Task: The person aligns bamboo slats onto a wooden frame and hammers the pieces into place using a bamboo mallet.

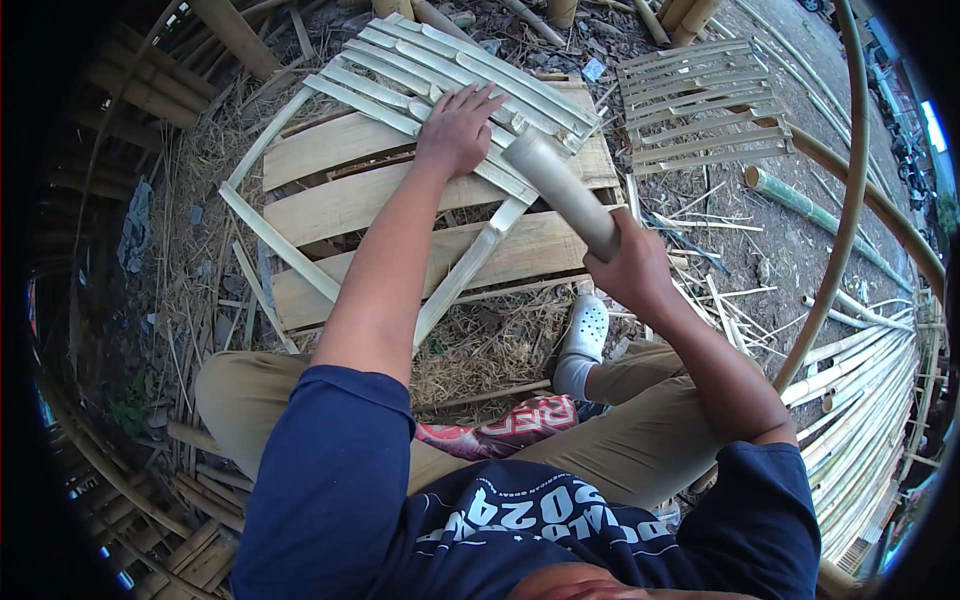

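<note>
My left hand [460, 130] lies with fingers stretched out over the split-bamboo slats of a slatted frame [375, 88]. In my right hand [635, 268] is a short, thick bamboo club [568, 190], gripped at its lower end. The club's far end, a little blurred, is over the slats just right of my left hand; whether it touches them I cannot tell. Slats run side by side across the frame's far part, while its near part shows only bare side strips. Beneath the frame is a low platform of wooden planks [345, 192].
Another slatted bamboo panel [700, 105] lies at the far right. A green bamboo pole [830, 215] and a pile of split bamboo strips [860, 390] are on the right, with a curved pole [850, 200] rising there. My foot in a white clog [585, 328] is near the platform. Bamboo offcuts litter the ground.
</note>
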A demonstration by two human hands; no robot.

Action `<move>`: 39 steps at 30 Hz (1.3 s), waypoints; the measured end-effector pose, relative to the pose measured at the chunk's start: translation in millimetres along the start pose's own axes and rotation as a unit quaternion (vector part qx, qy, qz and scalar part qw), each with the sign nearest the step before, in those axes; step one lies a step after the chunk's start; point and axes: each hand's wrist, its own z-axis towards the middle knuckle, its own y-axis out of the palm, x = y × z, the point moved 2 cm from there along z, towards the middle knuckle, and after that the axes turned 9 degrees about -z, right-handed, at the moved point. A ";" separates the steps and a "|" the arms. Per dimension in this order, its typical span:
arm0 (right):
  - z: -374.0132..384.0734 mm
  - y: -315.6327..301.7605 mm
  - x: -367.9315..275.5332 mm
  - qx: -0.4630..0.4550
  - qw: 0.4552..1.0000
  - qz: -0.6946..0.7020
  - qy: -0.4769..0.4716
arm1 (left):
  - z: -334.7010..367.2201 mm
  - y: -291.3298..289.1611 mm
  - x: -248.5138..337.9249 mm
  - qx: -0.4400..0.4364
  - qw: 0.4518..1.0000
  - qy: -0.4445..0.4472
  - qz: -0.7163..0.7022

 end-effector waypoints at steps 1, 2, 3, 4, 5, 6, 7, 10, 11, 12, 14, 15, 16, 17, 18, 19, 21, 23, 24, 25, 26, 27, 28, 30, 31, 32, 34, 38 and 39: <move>-1.0 -13.7 -8.6 0.091 0.992 0.087 0.005 | -1.0 -1.1 -1.8 0.000 1.000 -0.002 0.002; -6.4 -23.2 -13.2 0.178 0.969 0.171 0.014 | -1.9 1.2 1.6 -0.002 1.000 -0.001 0.001; -11.4 -23.8 -16.5 0.224 0.949 0.217 0.045 | -2.7 3.1 4.7 -0.004 1.000 0.000 0.000; -8.3 -19.4 -10.5 0.222 0.949 0.217 0.046 | -2.7 2.3 4.9 -0.005 1.000 0.000 -0.002; -2.2 -6.9 -3.1 0.086 0.993 0.080 0.021 | -1.7 0.6 4.0 -0.001 1.000 0.004 0.005; 5.4 6.5 1.8 -0.048 0.997 -0.060 -0.005 | 5.9 -0.9 2.3 0.008 1.000 0.014 0.013; -0.7 14.3 3.6 -0.035 0.998 -0.045 0.012 | 1.6 3.3 5.8 -0.005 1.000 -0.002 0.000; -1.1 3.7 -9.6 0.029 0.999 0.008 0.020 | -2.5 -0.4 -1.2 0.003 1.000 -0.002 0.000; -3.1 -0.2 -8.3 0.032 0.999 0.006 0.028 | -0.2 0.1 1.4 0.007 1.000 0.001 -0.005; -3.6 -0.4 -4.7 0.032 0.999 0.005 0.028 | 0.7 0.2 3.0 0.007 1.000 0.001 -0.007; -3.2 2.8 1.9 -0.009 1.000 -0.020 0.018 | 1.6 -0.6 4.0 0.013 1.000 0.006 -0.007; -3.7 3.4 1.9 -0.009 1.000 -0.020 0.018 | 1.0 -0.5 4.3 0.013 1.000 0.006 -0.006; -4.6 3.8 1.9 -0.005 1.000 -0.019 0.021 | 0.0 0.0 5.0 0.011 1.000 0.005 -0.008; -4.0 4.0 1.2 0.000 1.000 -0.018 0.023 | -0.5 -1.1 4.5 0.010 1.000 0.004 -0.009; -3.1 4.0 0.9 0.001 1.000 -0.017 0.021 | -0.6 -2.0 4.4 0.011 1.000 0.004 -0.007; -2.2 4.1 1.0 -0.007 1.000 -0.015 0.022 | -0.4 -2.2 4.6 0.007 1.000 0.003 -0.007; -2.4 3.7 4.2 -0.016 0.999 -0.015 0.025 | 0.2 -1.2 6.1 0.004 1.000 0.002 -0.009; 1.5 1.6 1.6 -0.024 0.999 -0.004 0.021 | -0.2 -2.3 2.9 0.008 1.000 0.005 -0.004; 1.4 -3.9 -3.8 -0.024 1.000 -0.003 0.019 | -1.5 -2.4 0.5 0.009 1.000 0.003 -0.002; -1.5 -14.6 -10.0 0.069 0.994 0.087 0.022 | -3.6 -1.8 -1.4 0.002 1.000 0.001 0.000; -8.3 -24.9 -14.9 0.158 0.972 0.174 0.029 | -5.1 0.5 2.1 -0.005 1.000 -0.001 -0.002; -13.9 -21.6 -16.1 0.240 0.944 0.222 0.036 | -3.3 0.6 3.2 -0.006 1.000 -0.002 -0.004; -10.8 -17.5 -8.3 0.239 0.945 0.221 0.037 | 0.8 -1.0 3.3 0.002 1.000 0.004 -0.002; 6.8 2.4 4.6 -0.043 0.997 -0.066 -0.013 | 5.5 -1.7 3.6 0.011 1.000 0.019 0.000; 1.3 9.8 4.1 -0.006 0.999 -0.042 0.000 | 3.9 -0.1 2.1 0.000 1.000 0.008 0.001; -0.9 8.8 0.9 -0.007 0.999 -0.041 -0.001 | -2.1 0.6 3.2 -0.013 1.000 -0.012 0.001; -2.8 -0.2 -6.0 0.078 0.997 0.021 0.012 | -0.9 -1.6 2.4 -0.005 1.000 -0.009 -0.011; -0.7 1.8 3.2 0.004 0.999 -0.033 0.008 | 0.6 -2.1 4.0 0.003 1.000 -0.001 -0.011; -0.9 2.0 2.5 0.004 0.999 -0.033 0.008 | 0.2 -2.0 3.7 0.002 1.000 -0.002 -0.013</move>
